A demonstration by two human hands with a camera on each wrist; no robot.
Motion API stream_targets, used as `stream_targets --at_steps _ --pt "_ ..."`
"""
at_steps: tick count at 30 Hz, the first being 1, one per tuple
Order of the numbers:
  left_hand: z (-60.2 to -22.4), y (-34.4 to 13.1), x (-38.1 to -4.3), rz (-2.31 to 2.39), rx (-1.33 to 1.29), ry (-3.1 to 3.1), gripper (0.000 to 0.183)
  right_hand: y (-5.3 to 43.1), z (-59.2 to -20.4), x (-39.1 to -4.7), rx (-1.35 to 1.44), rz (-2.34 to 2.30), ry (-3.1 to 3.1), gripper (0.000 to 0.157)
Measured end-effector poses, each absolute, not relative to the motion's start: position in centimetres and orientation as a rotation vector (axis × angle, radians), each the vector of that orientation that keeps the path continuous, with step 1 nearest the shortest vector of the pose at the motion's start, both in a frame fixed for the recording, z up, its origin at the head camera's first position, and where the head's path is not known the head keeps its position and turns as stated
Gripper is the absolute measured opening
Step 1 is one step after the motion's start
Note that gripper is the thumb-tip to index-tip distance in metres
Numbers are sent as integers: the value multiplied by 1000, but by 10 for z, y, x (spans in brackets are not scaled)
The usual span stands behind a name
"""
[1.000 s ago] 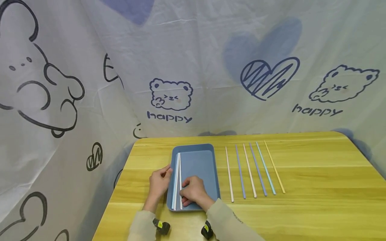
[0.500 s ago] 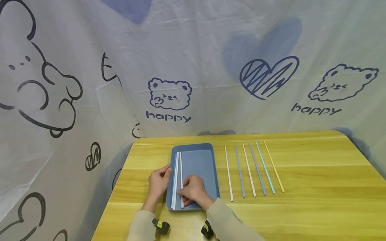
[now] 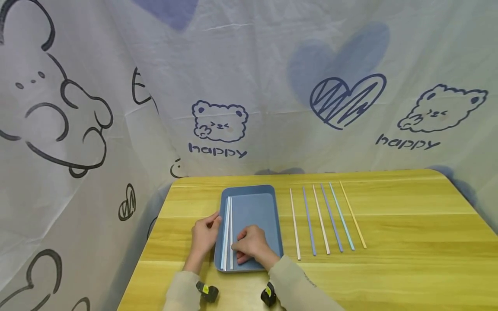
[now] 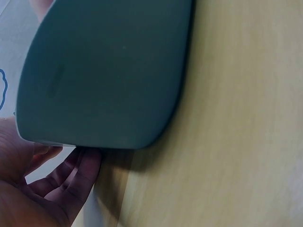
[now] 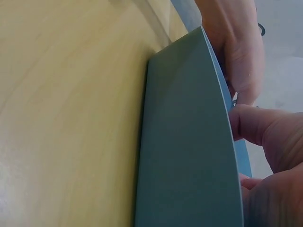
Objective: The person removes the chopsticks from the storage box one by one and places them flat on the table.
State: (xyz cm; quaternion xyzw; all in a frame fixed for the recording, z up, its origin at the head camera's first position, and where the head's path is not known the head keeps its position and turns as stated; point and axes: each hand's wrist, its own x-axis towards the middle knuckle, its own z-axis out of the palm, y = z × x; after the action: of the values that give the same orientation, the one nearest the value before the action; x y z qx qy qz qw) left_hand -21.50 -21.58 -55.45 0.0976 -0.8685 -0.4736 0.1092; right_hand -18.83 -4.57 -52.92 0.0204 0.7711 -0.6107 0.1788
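Observation:
Several pale chopsticks (image 3: 231,233), white and light blue, lie lengthwise along the left side of a blue-grey tray (image 3: 256,191). My left hand (image 3: 205,235) holds the tray's left rim; the left wrist view has its fingers against the tray's outer wall. Inside the tray, my right hand (image 3: 253,246) has bent fingers just right of the rightmost white chopstick. Its fingertips are close to that chopstick, and a narrow gap shows near the chopstick's front end. In the right wrist view the tray wall partly hides the right fingers (image 5: 251,124), and no chopstick is visible.
Right of the tray, several chopsticks lie spaced apart on the wooden table (image 3: 420,242): white, purple, a light blue one (image 3: 342,216) and a yellow one (image 3: 353,214). A printed cloth (image 3: 272,86) hangs behind and to the left of the table.
The rightmost chopstick in the tray shifted slightly right, then back left beside the others. My right fingers have come away from it a little. The left hand stays on the tray's rim.

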Motion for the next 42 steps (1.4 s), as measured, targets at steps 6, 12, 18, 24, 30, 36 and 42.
stream_targets --at_steps 6,12,18,24,30,36,42 --pt "-555 -217 -216 -1383 280 -2562 29 -51 -530 -188 7 -1676 2288 23" --pt "-554 -218 -216 -1371 274 -2565 29 -53 -533 -187 -17 -1666 2317 27" --pt "-555 -218 -217 -1358 272 -2552 29 -54 -533 -188 -9 -1634 2375 27" --pt "-556 -218 -216 -1363 270 -2561 29 -53 -533 -187 -27 -1599 2456 24" --pt "-556 -218 -217 -1348 269 -2563 28 -53 -532 -187 -126 -1472 2627 36" --pt "-555 -217 -216 -1349 281 -2568 29 -53 -531 -188 -191 -1329 2746 37" --pt "-554 -216 -215 -1331 268 -2560 28 -47 -531 -195 -62 -1422 2546 29"
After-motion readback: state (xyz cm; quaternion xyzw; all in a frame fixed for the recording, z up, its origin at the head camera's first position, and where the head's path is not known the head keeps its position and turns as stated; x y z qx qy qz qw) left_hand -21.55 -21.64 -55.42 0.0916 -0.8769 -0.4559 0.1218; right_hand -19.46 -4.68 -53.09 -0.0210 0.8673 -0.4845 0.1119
